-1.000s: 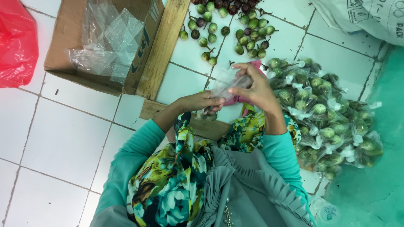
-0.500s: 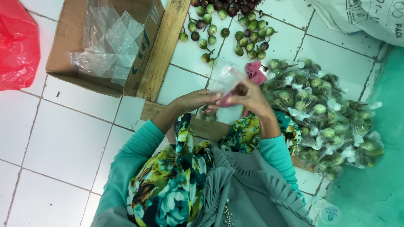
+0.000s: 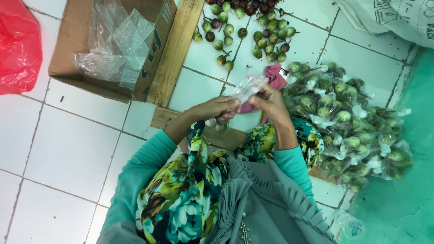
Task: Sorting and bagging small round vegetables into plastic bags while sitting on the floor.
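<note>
Both hands are sitting a bit lower and closer to the body than a moment ago, and the bag between them is looking stretched out now rather than bunched, so to me it seems the fiddling with the bag is getting somewhere, maybe being opened or twisted, hard to say. Left hand is curling its fingers around the lower end of the small clear plastic bag, and right hand is pinching the upper end, so both are holding it up just above the lap. A pink cloth is poking out right behind it. Just right of the hands, a heap of filled clear bags of small round green eggplants is spreading over the white tiled floor. A wooden plank is lying along the left side, touching a brown cardboard box that is holding a stack of empty clear bags. Further out, loose green and purple eggplants are lying scattered on the tiles. A red plastic bag is sitting at the far left, and a white woven sack with dark printing is lying at the top right corner.
</note>
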